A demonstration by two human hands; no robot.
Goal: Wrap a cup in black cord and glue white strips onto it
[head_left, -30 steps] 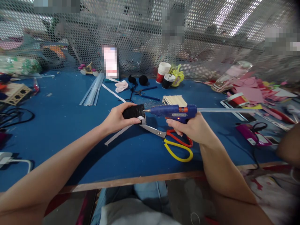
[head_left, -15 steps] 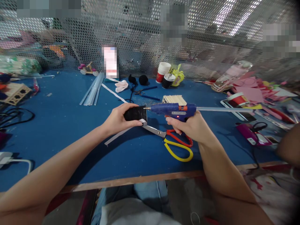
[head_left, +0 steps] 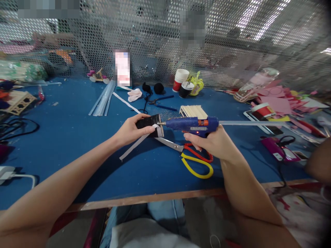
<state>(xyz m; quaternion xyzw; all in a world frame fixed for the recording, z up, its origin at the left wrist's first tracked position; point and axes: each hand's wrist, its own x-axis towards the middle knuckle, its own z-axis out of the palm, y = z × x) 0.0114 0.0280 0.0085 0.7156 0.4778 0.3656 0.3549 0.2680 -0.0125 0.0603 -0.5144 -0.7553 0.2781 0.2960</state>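
My left hand (head_left: 130, 130) is closed round a black-wrapped cup-like piece (head_left: 148, 121), tilted with its end toward the right. A white ribbon (head_left: 134, 147) runs across that end under my thumb and trails down to the left. In my right hand (head_left: 214, 141) is a blue hot glue gun (head_left: 184, 124), its small red light lit and a long clear glue stick (head_left: 245, 123) sticking out of the back. The metal nozzle points left and meets the end of the black piece by the ribbon. Beneath lie scissors (head_left: 198, 168) with one red and one yellow handle.
Behind my hands are a stick-built piece (head_left: 193, 111), pliers (head_left: 162, 103), black yarn balls (head_left: 158, 88) and paper cups (head_left: 181, 78). Spare glue sticks (head_left: 100, 101) lie at back left, near a propped phone (head_left: 122, 69). On the right are a purple power strip (head_left: 280, 150) and pink scraps (head_left: 276, 103).
The black piece has turned in my left hand, so more of its end and the ribbon show. The glue gun has dipped slightly, its nozzle now lower on the end.
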